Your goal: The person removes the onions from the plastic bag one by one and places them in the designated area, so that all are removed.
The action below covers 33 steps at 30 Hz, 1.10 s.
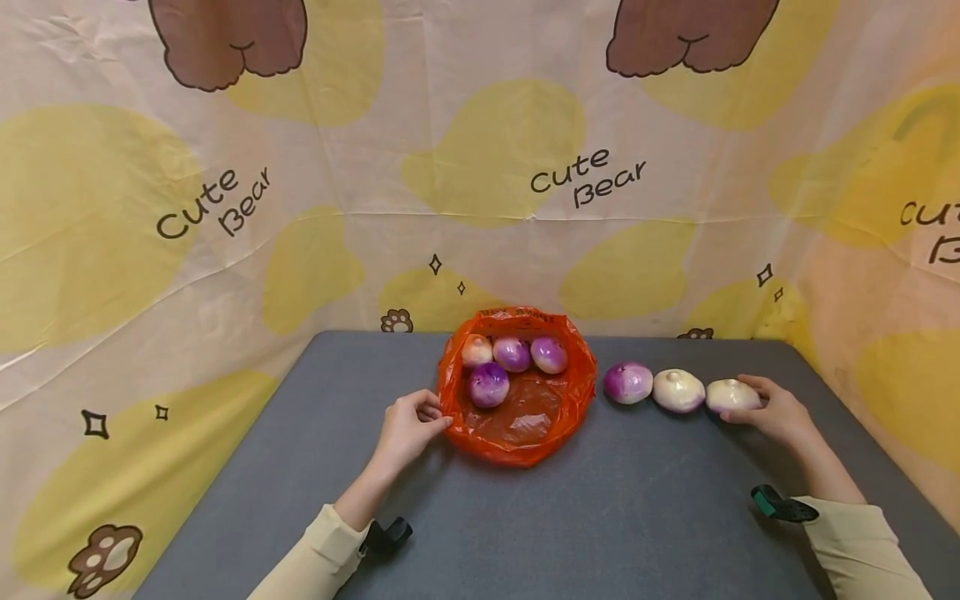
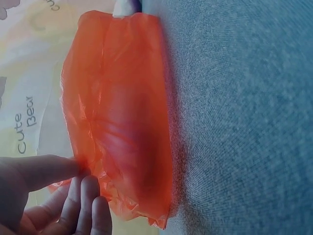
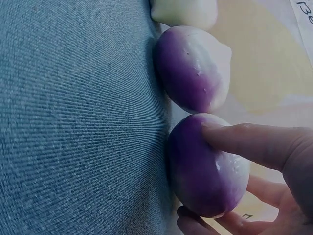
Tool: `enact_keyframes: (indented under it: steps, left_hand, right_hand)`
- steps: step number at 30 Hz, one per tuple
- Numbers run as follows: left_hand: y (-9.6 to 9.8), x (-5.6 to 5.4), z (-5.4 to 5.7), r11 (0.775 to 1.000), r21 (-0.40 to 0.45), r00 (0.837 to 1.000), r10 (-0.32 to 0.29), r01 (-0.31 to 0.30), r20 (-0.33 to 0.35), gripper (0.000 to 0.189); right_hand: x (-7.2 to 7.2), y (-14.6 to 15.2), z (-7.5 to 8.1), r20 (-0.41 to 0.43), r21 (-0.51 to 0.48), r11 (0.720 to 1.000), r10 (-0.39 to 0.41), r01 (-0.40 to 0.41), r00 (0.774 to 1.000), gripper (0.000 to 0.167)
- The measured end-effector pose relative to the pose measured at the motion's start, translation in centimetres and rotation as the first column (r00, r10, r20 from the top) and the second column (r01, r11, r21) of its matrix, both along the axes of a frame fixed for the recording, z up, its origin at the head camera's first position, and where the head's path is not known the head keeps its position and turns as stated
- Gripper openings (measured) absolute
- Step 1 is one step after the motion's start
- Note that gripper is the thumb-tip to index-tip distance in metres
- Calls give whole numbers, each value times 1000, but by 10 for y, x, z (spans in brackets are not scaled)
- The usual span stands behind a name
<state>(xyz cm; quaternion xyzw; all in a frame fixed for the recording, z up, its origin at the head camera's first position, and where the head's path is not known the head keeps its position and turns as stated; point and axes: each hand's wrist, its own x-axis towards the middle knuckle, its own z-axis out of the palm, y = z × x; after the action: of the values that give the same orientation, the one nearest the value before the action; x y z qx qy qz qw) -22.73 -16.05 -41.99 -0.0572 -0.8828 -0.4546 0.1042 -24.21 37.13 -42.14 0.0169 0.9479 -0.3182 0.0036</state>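
Observation:
A red-orange plastic bag (image 1: 517,454) stands with its mouth spread wide, holding several glossy purple-and-white turnips (image 1: 489,385). At its left rim my left hand (image 1: 411,425) pinches the thin plastic between thumb and fingers; the left wrist view shows the bag's side (image 2: 122,98) close up. To the right of the bag, three more turnips lie in a row: a purple one (image 1: 628,383), a mostly white one (image 1: 678,391) and the end one (image 1: 731,397). My right hand (image 1: 776,412) grips that end turnip (image 3: 208,171), thumb on its near side, fingers behind it.
The grey tabletop (image 1: 600,525) runs under everything. A cloth backdrop (image 1: 480,167) with yellow patches and "Cute Bear" lettering hangs behind and at both sides. Dark straps sit on both wrists.

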Motion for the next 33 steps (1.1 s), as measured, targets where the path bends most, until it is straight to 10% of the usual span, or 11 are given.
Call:
enact_keyframes:
  steps: [33]
  left_hand:
    - [1,0,0,1000,-4,1000,5,-5,3,15]
  right_hand:
    - [6,10,2,21,-9,1000,24,-24,1000,89]
